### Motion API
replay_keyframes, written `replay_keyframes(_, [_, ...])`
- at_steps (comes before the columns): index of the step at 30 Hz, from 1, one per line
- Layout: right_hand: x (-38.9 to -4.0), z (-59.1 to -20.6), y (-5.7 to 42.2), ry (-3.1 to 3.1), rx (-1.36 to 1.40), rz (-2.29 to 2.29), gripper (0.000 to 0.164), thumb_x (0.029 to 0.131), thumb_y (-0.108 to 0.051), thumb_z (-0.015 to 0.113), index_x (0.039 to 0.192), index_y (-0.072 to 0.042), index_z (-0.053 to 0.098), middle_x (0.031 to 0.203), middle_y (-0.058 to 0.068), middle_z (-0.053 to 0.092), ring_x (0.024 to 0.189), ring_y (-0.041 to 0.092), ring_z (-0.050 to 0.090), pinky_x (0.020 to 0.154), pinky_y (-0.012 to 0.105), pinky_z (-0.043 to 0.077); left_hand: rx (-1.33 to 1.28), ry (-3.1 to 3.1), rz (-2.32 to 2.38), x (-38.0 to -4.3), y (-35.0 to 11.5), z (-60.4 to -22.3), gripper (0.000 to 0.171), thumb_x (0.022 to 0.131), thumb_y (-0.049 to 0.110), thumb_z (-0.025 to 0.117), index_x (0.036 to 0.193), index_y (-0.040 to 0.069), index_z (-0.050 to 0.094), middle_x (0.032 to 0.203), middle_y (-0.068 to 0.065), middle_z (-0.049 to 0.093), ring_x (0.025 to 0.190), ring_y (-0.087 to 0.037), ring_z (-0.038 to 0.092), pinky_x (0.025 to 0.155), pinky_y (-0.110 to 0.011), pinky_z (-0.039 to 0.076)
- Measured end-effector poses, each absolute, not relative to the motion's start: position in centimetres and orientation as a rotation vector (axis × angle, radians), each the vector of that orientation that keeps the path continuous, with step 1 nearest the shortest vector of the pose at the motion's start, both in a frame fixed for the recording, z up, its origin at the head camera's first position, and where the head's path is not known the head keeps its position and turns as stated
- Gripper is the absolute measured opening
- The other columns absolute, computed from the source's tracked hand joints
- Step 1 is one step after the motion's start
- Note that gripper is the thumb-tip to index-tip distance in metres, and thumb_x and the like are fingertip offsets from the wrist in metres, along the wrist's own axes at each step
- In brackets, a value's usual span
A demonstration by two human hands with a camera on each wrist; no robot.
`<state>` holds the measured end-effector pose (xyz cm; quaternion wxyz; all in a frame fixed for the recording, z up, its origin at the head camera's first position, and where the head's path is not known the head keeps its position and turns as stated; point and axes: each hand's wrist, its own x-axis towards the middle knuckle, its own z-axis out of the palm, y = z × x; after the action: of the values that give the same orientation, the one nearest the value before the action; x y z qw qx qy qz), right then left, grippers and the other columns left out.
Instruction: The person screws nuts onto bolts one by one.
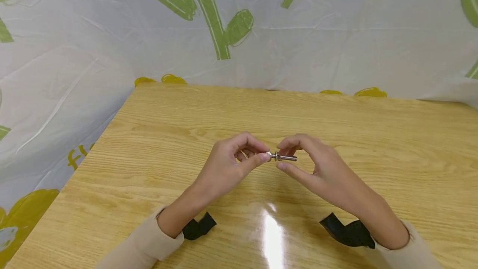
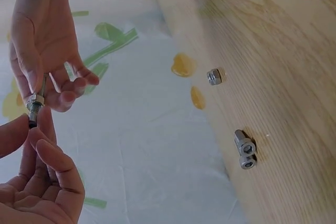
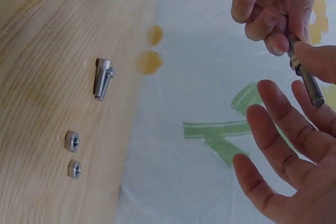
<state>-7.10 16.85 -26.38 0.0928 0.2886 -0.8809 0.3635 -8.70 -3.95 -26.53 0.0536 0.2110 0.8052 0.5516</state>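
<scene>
Around mid-frame in the head view, my left hand [image 1: 228,165] is pinching one end of a metal bolt [image 1: 290,158], and my right hand [image 1: 326,169] is sitting kinda loosely spread around its nut [image 1: 278,157].

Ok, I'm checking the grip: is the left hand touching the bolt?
Touching. The head view shows it: the left hand pinches one end of the bolt between thumb and forefinger.

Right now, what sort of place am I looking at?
Probably an indoor workspace set up for small handwork, though I can't tell the building. A flower-printed sheet hangs behind a wood-grain table, and a left hand pinches a threaded metal bolt.
</scene>
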Motion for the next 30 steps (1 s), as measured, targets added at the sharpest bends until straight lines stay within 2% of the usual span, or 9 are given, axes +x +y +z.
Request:
replay_keyframes(10, [-7.12,-26.83,16.88,-2.516,0.911,1.063,0.024,0.083,-0.006,0.068,0.102,-0.016,0.058,0.095,-0.012,0.06,0.087,0.001,0.052,0.075,0.019,0.046,0.627,2.403,1.68,-8.75,-3.77,-26.88,0.007,0.088,0.02,0.065,0.093,0.016,0.066,0.087,0.006,0.067,0.076,-0.01,0.058,0.067,-0.027,0.049])
replay_keyframes(15, [-7.04,-26.78,16.9,-2.564,0.876,1.069,0.018,0.086,-0.01,0.066,0.1,-0.018,0.059,0.095,-0.013,0.058,0.087,0.001,0.051,0.075,0.02,0.044,0.62,2.4,1.683,-8.78,-3.76,-26.95,0.007,0.088,0.02,0.065,0.094,0.016,0.066,0.087,0.006,0.067,0.076,-0.01,0.058,0.067,-0.026,0.049])
replay_keyframes(20, [-7.01,-26.61,16.85,-2.677,0.831,1.091,0.006,0.093,-0.016,0.057,0.096,-0.021,0.059,0.093,-0.012,0.058,0.087,0.004,0.05,0.074,0.026,0.043,0.636,2.397,1.686,-8.7,-3.73,-26.94,0.008,0.088,0.021,0.065,0.094,0.016,0.066,0.088,0.006,0.067,0.077,-0.009,0.058,0.068,-0.025,0.049])
replay_keyframes(26, [-7.06,-26.43,16.74,-2.766,0.794,1.143,0.024,0.101,-0.021,0.04,0.089,-0.021,0.061,0.088,-0.012,0.061,0.082,0.008,0.05,0.077,0.03,0.038,0.665,2.393,1.695,-8.42,-3.61,-26.86,0.009,0.088,0.022,0.065,0.094,0.016,0.066,0.089,0.006,0.067,0.079,-0.008,0.058,0.07,-0.025,0.049])
replay_keyframes(28, [-7.05,-26.36,16.83,-2.766,0.793,1.153,0.027,0.102,-0.02,0.037,0.092,-0.02,0.063,0.09,-0.011,0.062,0.084,0.009,0.051,0.078,0.032,0.037,0.664,2.398,1.695,-8.38,-3.56,-26.85,0.009,0.088,0.023,0.065,0.094,0.017,0.066,0.089,0.007,0.067,0.079,-0.008,0.058,0.07,-0.025,0.049])
replay_keyframes(30, [-6.99,-26.25,16.95,-2.785,0.783,1.151,0.023,0.101,-0.023,0.04,0.101,-0.018,0.063,0.095,-0.008,0.063,0.089,0.011,0.052,0.079,0.036,0.039,0.661,2.403,1.695,-8.36,-3.54,-26.84,0.009,0.088,0.023,0.065,0.094,0.017,0.066,0.089,0.007,0.067,0.079,-0.008,0.057,0.07,-0.025,0.05])
